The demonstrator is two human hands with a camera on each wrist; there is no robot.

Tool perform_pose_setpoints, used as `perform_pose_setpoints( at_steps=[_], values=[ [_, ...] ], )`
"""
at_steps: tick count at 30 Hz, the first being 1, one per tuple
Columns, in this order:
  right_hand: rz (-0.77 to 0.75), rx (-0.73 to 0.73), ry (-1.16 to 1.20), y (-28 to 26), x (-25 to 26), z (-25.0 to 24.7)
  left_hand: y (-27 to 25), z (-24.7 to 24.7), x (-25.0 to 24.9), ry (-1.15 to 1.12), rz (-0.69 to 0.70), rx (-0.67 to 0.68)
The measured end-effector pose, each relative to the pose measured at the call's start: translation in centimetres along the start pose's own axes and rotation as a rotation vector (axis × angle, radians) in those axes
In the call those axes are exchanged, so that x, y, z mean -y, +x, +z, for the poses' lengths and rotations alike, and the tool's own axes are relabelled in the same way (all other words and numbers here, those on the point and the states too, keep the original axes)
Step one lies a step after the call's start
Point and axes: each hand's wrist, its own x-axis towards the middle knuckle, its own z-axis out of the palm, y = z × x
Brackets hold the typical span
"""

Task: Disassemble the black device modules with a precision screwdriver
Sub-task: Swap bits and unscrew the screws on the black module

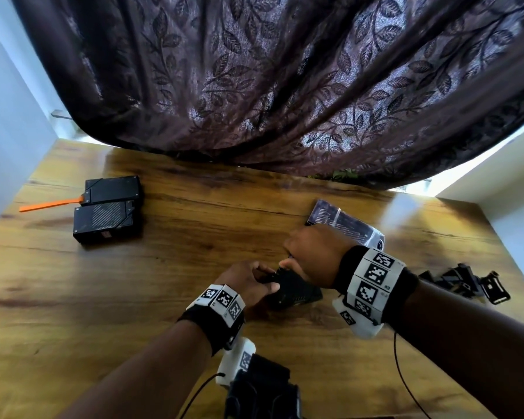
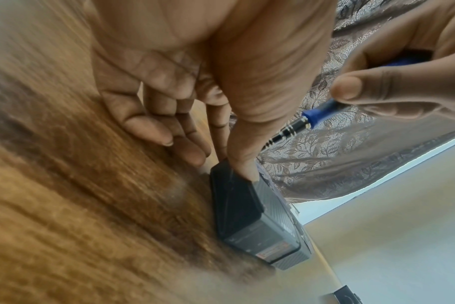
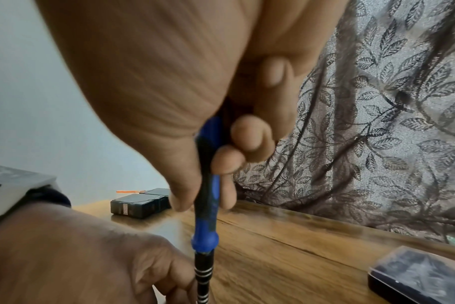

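Note:
A black device module (image 1: 294,290) (image 2: 257,222) lies on the wooden table (image 1: 133,297) in front of me. My left hand (image 1: 248,282) (image 2: 216,127) steadies it, thumb pressed on its top corner and fingers down its far side. My right hand (image 1: 312,252) (image 3: 213,160) grips a blue and black precision screwdriver (image 3: 207,205) (image 2: 312,119), held upright with its ringed metal shaft pointing down at the module. The tip is hidden behind the left hand. Two more black modules (image 1: 108,207) (image 3: 140,202) lie at the far left of the table.
An orange pry tool (image 1: 50,204) sticks out beside the far-left modules. A clear-lidded bit case (image 1: 345,223) (image 3: 418,275) lies just beyond my right hand. Loose black parts (image 1: 466,282) are piled at the right. A dark leaf-patterned curtain (image 1: 285,86) hangs over the table's far edge.

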Motion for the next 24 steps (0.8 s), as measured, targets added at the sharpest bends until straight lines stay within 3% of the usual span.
perform_pose_setpoints(
  at_steps=[6,11,16,20,24],
  values=[
    [0.074,0.012,-0.001,-0.6,-0.9,0.3,0.5,0.0,0.1,-0.002,-0.005,0.027],
    [0.153,-0.190,0.082,-2.1,-2.4,-0.2,0.8,-0.1,0.1,-0.013,-0.019,0.053],
    [0.311,-0.485,0.673,-5.0,-4.8,3.8,0.8,-0.3,0.2,-0.034,-0.006,0.053],
    [0.435,-0.555,0.966,-7.6,-4.9,8.7,0.5,-0.1,-0.2,-0.107,-0.018,-0.002],
    [0.425,-0.582,1.175,-9.2,-4.6,13.0,0.3,0.0,-0.4,-0.102,-0.033,-0.016]
  ],
)
